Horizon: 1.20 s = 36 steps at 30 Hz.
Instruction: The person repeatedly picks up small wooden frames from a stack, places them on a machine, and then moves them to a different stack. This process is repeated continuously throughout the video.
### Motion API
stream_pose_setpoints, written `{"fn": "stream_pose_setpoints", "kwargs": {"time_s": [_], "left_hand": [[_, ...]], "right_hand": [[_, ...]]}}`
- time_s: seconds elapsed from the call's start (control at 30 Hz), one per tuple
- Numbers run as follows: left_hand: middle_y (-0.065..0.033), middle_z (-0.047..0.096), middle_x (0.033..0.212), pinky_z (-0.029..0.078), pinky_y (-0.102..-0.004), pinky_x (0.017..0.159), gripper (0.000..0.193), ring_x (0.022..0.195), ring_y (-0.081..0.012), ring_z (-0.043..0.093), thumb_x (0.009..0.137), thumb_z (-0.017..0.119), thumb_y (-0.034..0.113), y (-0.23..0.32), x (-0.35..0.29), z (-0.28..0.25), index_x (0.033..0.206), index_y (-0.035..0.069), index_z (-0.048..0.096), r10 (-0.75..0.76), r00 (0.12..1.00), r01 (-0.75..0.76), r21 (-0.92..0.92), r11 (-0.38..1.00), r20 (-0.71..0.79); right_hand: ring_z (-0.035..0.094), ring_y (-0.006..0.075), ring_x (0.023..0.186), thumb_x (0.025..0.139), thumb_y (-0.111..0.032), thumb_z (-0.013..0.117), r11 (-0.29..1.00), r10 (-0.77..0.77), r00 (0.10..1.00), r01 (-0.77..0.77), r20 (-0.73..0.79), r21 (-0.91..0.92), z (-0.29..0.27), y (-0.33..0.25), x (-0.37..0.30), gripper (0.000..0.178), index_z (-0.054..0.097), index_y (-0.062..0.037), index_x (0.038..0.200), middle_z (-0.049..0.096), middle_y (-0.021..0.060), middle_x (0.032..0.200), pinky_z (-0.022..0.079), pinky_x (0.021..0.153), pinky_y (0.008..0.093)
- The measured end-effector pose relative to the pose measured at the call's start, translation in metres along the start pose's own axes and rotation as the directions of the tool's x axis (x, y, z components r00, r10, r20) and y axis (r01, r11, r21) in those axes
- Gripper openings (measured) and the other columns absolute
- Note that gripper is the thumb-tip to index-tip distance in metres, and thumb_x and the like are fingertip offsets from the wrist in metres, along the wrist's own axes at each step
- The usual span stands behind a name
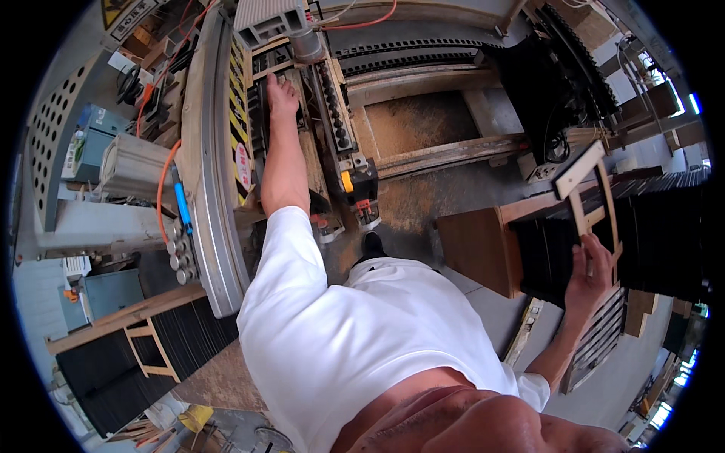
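Observation:
My right hand [591, 266], out to the right, is closed round a small wooden frame [575, 205] with narrow side rails and a wider, dark-edged top piece. The frame is held up tilted in front of a stack of dark panels. My left arm reaches forward into a machine with a row of black round parts [332, 106] along a bar. At the arm's end my left hand [282, 97] has its fingers curled, close by a pale wooden strip [273, 70]. What lies under those fingers is hidden.
A metal beam [208, 181] with yellow-black striping runs left of my left arm. Sawdust [415, 121] covers the floor inside the machine's rails. Dark stacked panels [657, 226] stand right, beside a brown board [477, 253]. Another dark stack [113, 370] with a wooden frame [151, 351] lies lower left.

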<state>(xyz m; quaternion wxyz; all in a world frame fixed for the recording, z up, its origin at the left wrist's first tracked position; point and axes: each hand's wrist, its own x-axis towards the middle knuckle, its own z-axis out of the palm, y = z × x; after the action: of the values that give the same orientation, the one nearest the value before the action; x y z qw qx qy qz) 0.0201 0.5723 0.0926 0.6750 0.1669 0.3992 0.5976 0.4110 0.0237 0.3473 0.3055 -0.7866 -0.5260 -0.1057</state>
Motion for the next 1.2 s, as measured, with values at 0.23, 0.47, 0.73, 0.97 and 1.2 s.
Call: {"fn": "stream_pose_setpoints", "kwargs": {"time_s": [0.23, 0.47, 0.73, 0.97, 1.2], "left_hand": [[-0.0149, -0.003, 0.159, 0.001, -0.0442, 0.118, 0.099, 0.147, -0.0295, -0.003, 0.089, 0.053, 0.061, 0.003, 0.063, -0.004, 0.153, 0.008, -0.001, 0.098, 0.992, -0.069, -0.306, 0.949, 0.080], [-0.0124, 0.044, 0.130, 0.038, -0.0485, 0.100, 0.038, 0.120, -0.0315, 0.043, 0.092, 0.062, 0.027, -0.025, -0.022, -0.015, 0.123, 0.007, 0.050, 0.065, 0.995, -0.088, -0.374, 0.923, -0.073], [-0.0045, 0.061, 0.113, 0.046, -0.0364, 0.095, 0.027, 0.109, -0.0219, 0.057, 0.094, 0.059, 0.018, -0.068, -0.262, -0.081, 0.119, 0.008, 0.057, -0.049, 0.996, 0.032, -0.233, 0.972, -0.071], [-0.0096, 0.060, 0.112, 0.048, -0.0416, 0.098, 0.026, 0.114, -0.0288, 0.058, 0.095, 0.055, 0.009, -0.082, -0.407, -0.101, 0.121, 0.004, 0.054, 0.019, 0.971, -0.082, -0.259, 0.962, -0.237], [-0.0076, 0.064, 0.109, 0.049, -0.0418, 0.097, 0.028, 0.109, -0.0271, 0.061, 0.092, 0.061, 0.011, -0.116, -0.473, -0.101, 0.118, 0.005, 0.056, 0.085, 0.895, -0.251, -0.337, 0.907, -0.437]], "right_hand": [[0.063, 0.0291, 0.092, 0.079, 0.005, 0.068, 0.974, -0.178, 0.961, 0.142, 0.211, 0.176, 0.080, -0.059, 0.054, 0.021, 0.067, -0.0012, 0.099, 0.068, 0.0130, 0.101, 0.051, 0.079, 0.0354], [0.063, 0.0265, 0.087, 0.076, -0.003, 0.070, 0.829, -0.514, 0.831, 0.418, 0.213, 0.372, 0.202, -0.113, 0.111, 0.017, 0.068, -0.0057, 0.093, 0.069, 0.0072, 0.094, 0.051, 0.077, 0.0365], [0.062, 0.0286, 0.085, 0.078, -0.011, 0.068, 0.451, -0.861, 0.497, 0.655, 0.104, 0.606, 0.383, -0.216, 0.135, 0.016, 0.068, -0.0084, 0.094, 0.068, 0.0072, 0.089, 0.050, 0.076, 0.0399], [0.060, 0.0281, 0.098, 0.078, -0.009, 0.062, 0.338, -0.940, 0.314, 0.816, 0.132, 0.469, 0.504, -0.289, 0.140, 0.031, 0.065, -0.0113, 0.109, 0.068, 0.0093, 0.102, 0.045, 0.086, 0.0409], [0.063, 0.0279, 0.095, 0.076, -0.006, 0.059, 0.292, -0.953, 0.265, 0.929, 0.143, 0.225, 0.552, -0.336, 0.186, 0.030, 0.066, -0.0125, 0.104, 0.070, 0.0137, 0.081, 0.041, 0.087, 0.0417]]}}
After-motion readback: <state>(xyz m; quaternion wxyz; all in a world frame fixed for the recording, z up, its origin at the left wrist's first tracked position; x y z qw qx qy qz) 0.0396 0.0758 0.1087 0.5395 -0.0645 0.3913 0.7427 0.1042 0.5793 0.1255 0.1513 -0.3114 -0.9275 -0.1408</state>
